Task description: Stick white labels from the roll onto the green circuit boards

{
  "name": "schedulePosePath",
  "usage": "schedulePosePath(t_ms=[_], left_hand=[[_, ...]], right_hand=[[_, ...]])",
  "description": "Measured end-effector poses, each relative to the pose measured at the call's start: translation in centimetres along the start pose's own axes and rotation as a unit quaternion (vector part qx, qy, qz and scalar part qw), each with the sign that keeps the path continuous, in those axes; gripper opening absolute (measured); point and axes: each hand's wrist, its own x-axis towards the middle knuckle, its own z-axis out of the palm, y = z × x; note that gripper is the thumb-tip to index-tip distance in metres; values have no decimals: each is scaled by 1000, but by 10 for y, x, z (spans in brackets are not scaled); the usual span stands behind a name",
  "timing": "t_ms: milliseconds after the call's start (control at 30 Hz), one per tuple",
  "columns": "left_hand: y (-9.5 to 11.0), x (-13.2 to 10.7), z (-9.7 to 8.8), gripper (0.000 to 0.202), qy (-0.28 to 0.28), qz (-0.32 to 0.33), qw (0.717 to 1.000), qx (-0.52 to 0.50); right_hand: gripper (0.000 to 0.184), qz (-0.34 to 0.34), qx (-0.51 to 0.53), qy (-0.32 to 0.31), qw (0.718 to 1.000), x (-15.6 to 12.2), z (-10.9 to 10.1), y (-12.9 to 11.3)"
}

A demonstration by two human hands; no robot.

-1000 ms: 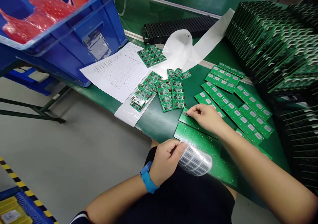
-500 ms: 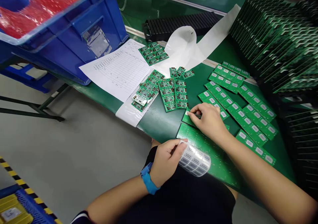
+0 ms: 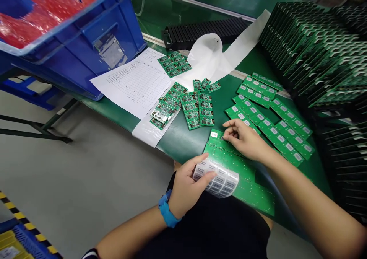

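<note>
My left hand [image 3: 189, 184] grips a curled strip of printed labels [image 3: 220, 180], its thumb across the front and its fingers on the upper edge. A single white label [image 3: 213, 134] sits on the left end of a green circuit board [image 3: 211, 141] lying flat on the table. Over that same board, just right of the label, my right hand [image 3: 242, 138] has thumb and index finger pinched together. A small greyish label edge shows at the fingertips, mostly hidden. Nearer to me lie larger bare green circuit boards [image 3: 237, 167], partly behind the label strip.
Labelled board strips [image 3: 279, 136] lie to the right, beside racks of upright boards [image 3: 315, 52]. Component-side boards [image 3: 190, 108] lie left of centre, near a printed form [image 3: 134, 81]. A blue bin [image 3: 77, 41] with red plastic stands at the left. A black rack [image 3: 206, 31] lies behind.
My right hand has moved slightly right along the board, leaving the label at its left end uncovered. My left hand has shifted slightly left with the label strip, its thumb now lower across it.
</note>
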Motion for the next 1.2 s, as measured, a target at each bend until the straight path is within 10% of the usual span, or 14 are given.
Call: schedulePosePath(t_ms=[433, 633, 767, 1200], left_hand=[[7, 7, 2, 29, 35, -15, 999, -13], [10, 5, 3, 18, 23, 66, 997, 38], [10, 5, 6, 16, 20, 136, 986, 100], [15, 8, 15, 22, 52, 77, 989, 116]], right_hand=[[12, -142, -115, 177, 967, -35, 16, -6], [10, -82, 21, -29, 996, -69, 16, -35], [15, -43, 54, -24, 997, -75, 17, -40], [17, -13, 98, -45, 994, -81, -7, -29]])
